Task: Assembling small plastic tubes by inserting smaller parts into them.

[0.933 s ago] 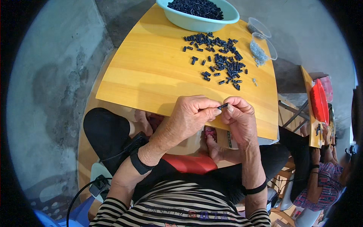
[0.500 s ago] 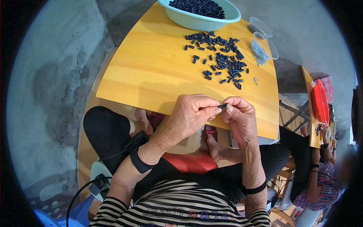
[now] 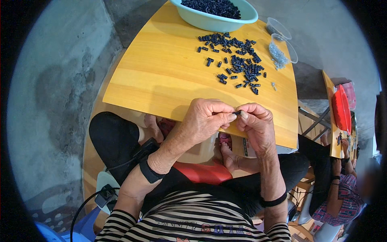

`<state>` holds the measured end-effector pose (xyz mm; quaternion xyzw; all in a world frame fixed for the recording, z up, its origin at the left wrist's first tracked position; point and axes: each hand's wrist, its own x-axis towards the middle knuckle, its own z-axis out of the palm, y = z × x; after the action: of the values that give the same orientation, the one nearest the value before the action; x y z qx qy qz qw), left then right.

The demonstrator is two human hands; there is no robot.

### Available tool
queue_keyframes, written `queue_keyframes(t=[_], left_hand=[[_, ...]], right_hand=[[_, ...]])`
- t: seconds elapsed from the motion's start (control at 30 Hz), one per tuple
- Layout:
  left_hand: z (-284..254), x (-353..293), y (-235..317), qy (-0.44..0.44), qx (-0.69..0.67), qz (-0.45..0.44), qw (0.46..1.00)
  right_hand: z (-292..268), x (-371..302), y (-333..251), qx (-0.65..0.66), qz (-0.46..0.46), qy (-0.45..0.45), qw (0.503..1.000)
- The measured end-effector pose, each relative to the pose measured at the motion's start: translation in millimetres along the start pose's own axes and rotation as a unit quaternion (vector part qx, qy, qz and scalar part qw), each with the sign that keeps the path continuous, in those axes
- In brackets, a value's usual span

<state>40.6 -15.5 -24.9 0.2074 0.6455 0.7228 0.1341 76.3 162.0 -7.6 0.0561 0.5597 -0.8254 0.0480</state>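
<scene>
Between my two hands, just above the near edge of the wooden table [image 3: 161, 80], is a small black plastic piece [image 3: 237, 113]. The thumb and forefinger of my left hand [image 3: 207, 119] pinch its left end. My right hand [image 3: 256, 127] pinches the other end, its thumb and fingertip closed on it. Fingertips cover most of the piece. Farther back on the tabletop lies a loose spread of similar black pieces [image 3: 246, 68], some lying singly, some heaped together.
A pale green basin [image 3: 217, 26] full of black pieces stands at the far edge. Two clear plastic tubs, one holding small shiny parts [image 3: 278, 54], sit at the far right. Another person [image 3: 336, 197] works at a separate table with a red basin [image 3: 341, 109].
Both hands stay at the same spot, still pinching the black piece, which now shows slightly less between the fingertips. The co-worker's hand has shifted a little.
</scene>
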Motion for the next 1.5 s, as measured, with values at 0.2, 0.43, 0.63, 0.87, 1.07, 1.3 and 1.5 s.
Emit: queue_keyframes(t=[0.2, 0.43, 0.63, 0.87, 1.07, 1.3, 1.5], left_hand=[[0, 0, 0, 0.005, 0.002, 0.007, 1.0], [2, 1, -1, 0.009, 0.041, 0.015, 0.999], [1, 1, -2, 0.007, 0.048, 0.028, 0.998], [3, 0, -4, 0.003, 0.072, 0.074, 0.995], [5, -1, -7, 0.011, 0.095, 0.108, 0.99], [9, -3, -6, 0.033, 0.088, 0.131, 0.987], [13, 0, -6, 0.04, 0.073, 0.129, 0.988]], right_hand=[[3, 0, 1, -0.009, -0.001, 0.005, 1.0], [9, -3, -1, -0.02, -0.01, 0.018, 1.0], [5, 0, -2, -0.019, 0.002, 0.009, 1.0], [-5, 5, -7, 0.024, 0.058, -0.04, 0.997], [-15, 12, -11, 0.054, 0.112, -0.101, 0.987], [-16, 17, -14, 0.055, 0.143, -0.127, 0.98], [-13, 17, -15, 0.036, 0.14, -0.137, 0.98]])
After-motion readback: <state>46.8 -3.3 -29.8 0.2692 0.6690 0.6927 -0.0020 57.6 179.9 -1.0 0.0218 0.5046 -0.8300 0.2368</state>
